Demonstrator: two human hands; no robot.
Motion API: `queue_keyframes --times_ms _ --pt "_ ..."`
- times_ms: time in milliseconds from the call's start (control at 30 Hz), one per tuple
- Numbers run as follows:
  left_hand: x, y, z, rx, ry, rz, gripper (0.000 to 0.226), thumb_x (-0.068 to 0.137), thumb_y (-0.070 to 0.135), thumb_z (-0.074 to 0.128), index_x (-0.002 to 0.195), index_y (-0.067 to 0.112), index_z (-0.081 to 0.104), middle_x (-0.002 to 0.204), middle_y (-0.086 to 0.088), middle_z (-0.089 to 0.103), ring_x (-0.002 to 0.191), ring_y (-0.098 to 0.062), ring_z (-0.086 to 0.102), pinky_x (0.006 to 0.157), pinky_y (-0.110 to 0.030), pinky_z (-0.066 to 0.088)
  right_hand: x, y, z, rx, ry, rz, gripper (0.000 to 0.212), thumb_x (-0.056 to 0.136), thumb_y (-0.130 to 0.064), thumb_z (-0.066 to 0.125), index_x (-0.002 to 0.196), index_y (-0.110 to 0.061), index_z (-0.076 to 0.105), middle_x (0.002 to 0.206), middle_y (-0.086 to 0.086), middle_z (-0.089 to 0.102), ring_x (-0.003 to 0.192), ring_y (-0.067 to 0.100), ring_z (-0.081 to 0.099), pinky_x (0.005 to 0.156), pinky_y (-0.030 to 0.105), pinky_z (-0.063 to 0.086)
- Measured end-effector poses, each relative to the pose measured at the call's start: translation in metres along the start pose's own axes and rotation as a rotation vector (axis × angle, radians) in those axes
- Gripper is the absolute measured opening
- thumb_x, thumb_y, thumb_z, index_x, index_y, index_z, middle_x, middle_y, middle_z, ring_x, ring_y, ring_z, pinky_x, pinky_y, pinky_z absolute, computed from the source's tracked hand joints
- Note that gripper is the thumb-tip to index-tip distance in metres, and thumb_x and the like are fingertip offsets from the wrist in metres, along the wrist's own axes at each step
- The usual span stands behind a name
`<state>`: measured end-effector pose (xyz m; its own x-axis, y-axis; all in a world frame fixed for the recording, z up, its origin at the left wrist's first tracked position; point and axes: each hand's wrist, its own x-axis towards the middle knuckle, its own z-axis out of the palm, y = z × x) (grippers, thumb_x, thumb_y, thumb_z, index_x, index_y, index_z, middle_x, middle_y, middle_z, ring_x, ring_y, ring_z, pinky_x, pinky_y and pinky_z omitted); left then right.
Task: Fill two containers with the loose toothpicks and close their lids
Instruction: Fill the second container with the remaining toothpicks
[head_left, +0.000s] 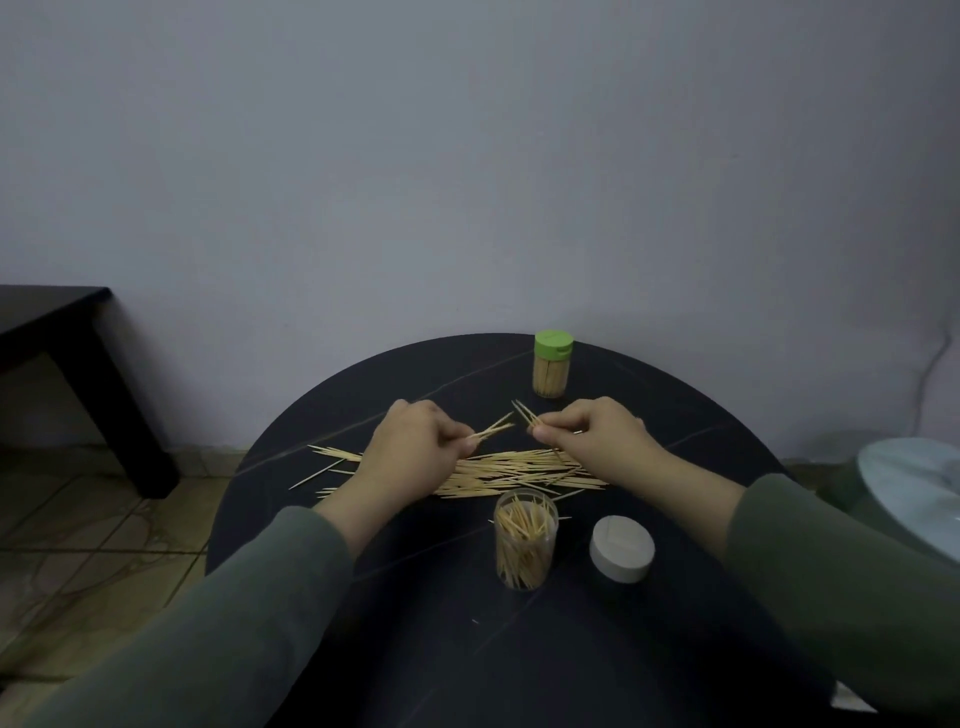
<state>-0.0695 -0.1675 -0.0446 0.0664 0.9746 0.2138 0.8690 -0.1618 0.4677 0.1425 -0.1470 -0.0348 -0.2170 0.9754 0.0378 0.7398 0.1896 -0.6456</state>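
Head view shows the job roughly half done. Beyond the right hand (592, 431) stands a container with a green lid (553, 365), closed and packed with toothpicks, so that one looks finished. Nearer the person, between the two forearms, the open container (525, 540) stands upright and partly filled, its white lid (622, 548) lying just beside it under the right forearm. A long pile of loose toothpicks (514, 470) lies beneath both hands, still to be gathered. The left hand (415, 441) pinches a few sticks; the right hand pinches a small bunch too, the hands close but apart. Left: finish filling, then cap.
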Motion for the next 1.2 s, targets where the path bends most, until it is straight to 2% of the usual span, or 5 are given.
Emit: queue_keyframes --times_ms 233,500,700,1033,1200 --pt "-0.012 0.017 -0.007 -0.514 -0.091 -0.097 0.008 0.088 0.03 0.066 0.094 0.029 0.072 0.094 0.012 0.07 0.094 -0.005 0.062 0.086 -0.03 0.048 -0.017 -0.016 -0.007 0.392 -0.016 -0.035 0.029 0.089 -0.028 0.065 0.116 -0.02 0.068 0.112 -0.011 0.066 0.094 -0.005 0.054 0.076 0.014 0.04" --pt "-0.027 0.027 -0.007 -0.704 -0.109 -0.05 0.009 0.092 0.027 0.062 0.091 0.029 0.07 0.087 0.008 0.069 0.09 -0.01 0.063 0.082 -0.026 0.05 -0.03 -0.02 -0.012 0.461 -0.026 -0.093 0.024 0.087 -0.026 0.067 0.11 -0.021 0.07 0.102 -0.016 0.068 0.098 -0.006 0.059 0.074 0.009 0.043" --pt "-0.037 0.036 -0.013 -0.876 -0.099 0.004 0.016 0.093 0.022 0.057 0.102 0.021 0.071 0.068 0.024 0.065 0.063 0.015 0.055 0.056 -0.003 0.041 -0.04 -0.02 -0.014 0.567 -0.055 -0.101 0.026 0.084 -0.033 0.066 0.107 -0.024 0.072 0.103 -0.015 0.071 0.1 -0.007 0.061 0.078 0.011 0.044" --pt "-0.055 0.036 -0.004 -0.867 -0.205 -0.022 0.012 0.087 0.023 0.065 0.095 0.022 0.075 0.093 0.002 0.074 0.096 -0.015 0.068 0.089 -0.029 0.051 -0.055 -0.013 -0.003 0.718 -0.101 -0.114 0.026 0.08 -0.025 0.067 0.103 -0.015 0.074 0.102 -0.006 0.074 0.102 0.001 0.065 0.078 0.008 0.048" --pt "-0.062 0.03 -0.003 -0.816 -0.214 0.003 0.019 0.076 0.032 0.071 0.089 0.02 0.078 0.097 0.002 0.071 0.095 -0.01 0.065 0.088 -0.03 0.05 -0.06 -0.009 0.005 0.728 -0.143 -0.14 0.025 0.082 -0.02 0.067 0.105 -0.012 0.073 0.101 -0.001 0.075 0.101 0.008 0.067 0.089 0.02 0.052"
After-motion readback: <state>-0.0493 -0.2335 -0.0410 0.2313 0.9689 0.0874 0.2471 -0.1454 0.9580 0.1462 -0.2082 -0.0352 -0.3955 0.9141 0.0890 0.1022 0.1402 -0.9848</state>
